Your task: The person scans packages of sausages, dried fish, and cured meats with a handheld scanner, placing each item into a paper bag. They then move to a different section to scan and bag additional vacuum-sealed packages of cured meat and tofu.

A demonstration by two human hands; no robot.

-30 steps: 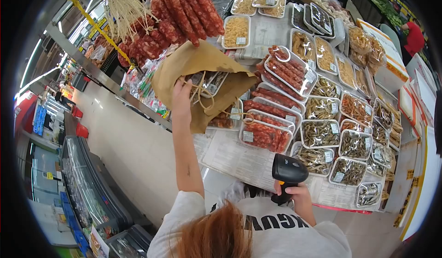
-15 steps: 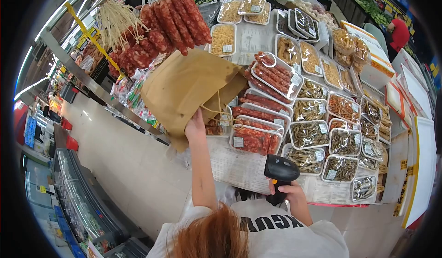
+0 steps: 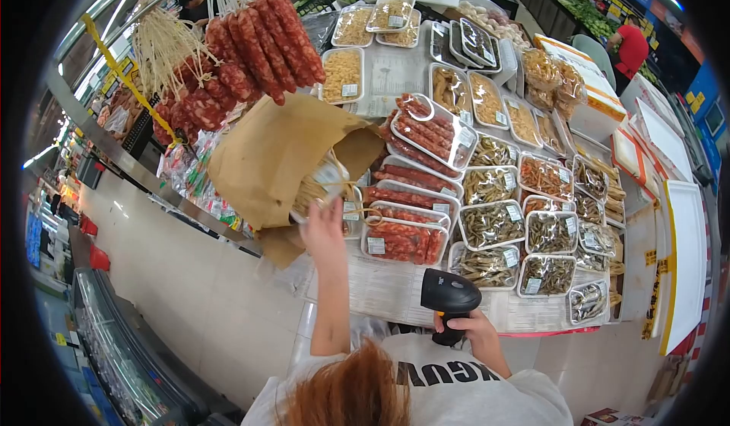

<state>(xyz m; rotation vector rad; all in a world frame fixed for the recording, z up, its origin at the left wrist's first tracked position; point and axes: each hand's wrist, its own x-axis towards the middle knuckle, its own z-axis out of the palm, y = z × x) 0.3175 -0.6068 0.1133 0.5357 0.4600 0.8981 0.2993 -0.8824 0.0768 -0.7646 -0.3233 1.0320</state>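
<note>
My left hand is closed on the lower edge of a clear-wrapped pack, whose contents are pale tan strands and which bears a white label. Behind that pack, a big brown paper bag leans over the left of the display, its mouth facing right and its thin handles hanging in front. A black barcode scanner is gripped by its handle in my right hand, near the table's front edge. Beside the bag are wrapped trays of red sausages.
Bunches of red sausages hang by strings from a metal rail at upper left. Wrapped trays of dried fish cover the right of the display. White foam boxes stand beyond. A person in red is far off.
The wrapped pack has come into view at the bag's front, in my left hand. The whole scene has shifted slightly left, and the scanner stays in my right hand.
</note>
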